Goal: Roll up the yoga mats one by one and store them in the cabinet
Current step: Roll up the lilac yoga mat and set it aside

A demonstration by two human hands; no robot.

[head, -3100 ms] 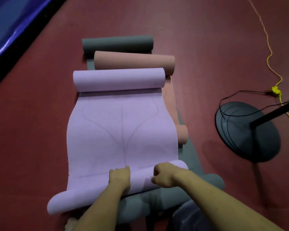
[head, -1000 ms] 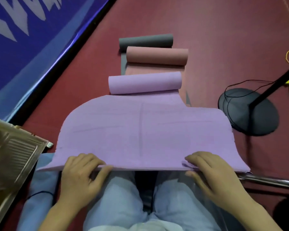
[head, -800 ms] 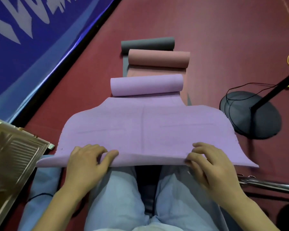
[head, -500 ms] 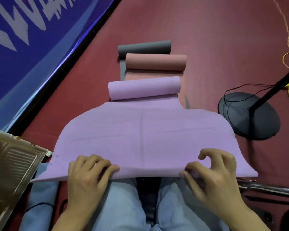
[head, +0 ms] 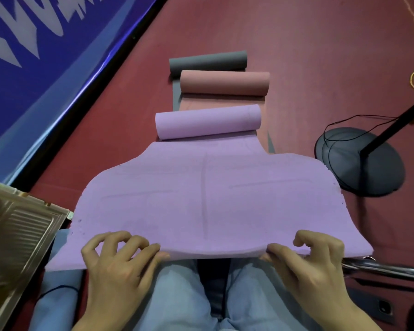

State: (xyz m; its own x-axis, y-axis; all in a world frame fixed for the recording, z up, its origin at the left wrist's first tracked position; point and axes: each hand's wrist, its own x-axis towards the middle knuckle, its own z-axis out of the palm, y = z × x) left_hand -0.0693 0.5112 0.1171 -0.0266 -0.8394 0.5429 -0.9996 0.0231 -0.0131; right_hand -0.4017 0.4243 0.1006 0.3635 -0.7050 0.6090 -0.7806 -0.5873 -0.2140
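Three seconds back, both hands press a rolled near end of the purple mat (head: 206, 199) flat on the floor. Now that near end is unrolled and lifted over the person's lap, its edge held at the fingers.

The left hand (head: 120, 266) grips the near edge with its thumb under the mat. Half a second ago its fingers lay flat on top; now they are curled and raised, with the fingertips (head: 110, 237) barely touching the surface.

The right hand (head: 308, 266) likewise curls tighter. Its fingers (head: 318, 240) bunch closer to the edge than before. Between the two hands the edge now sags in a shallow dip.
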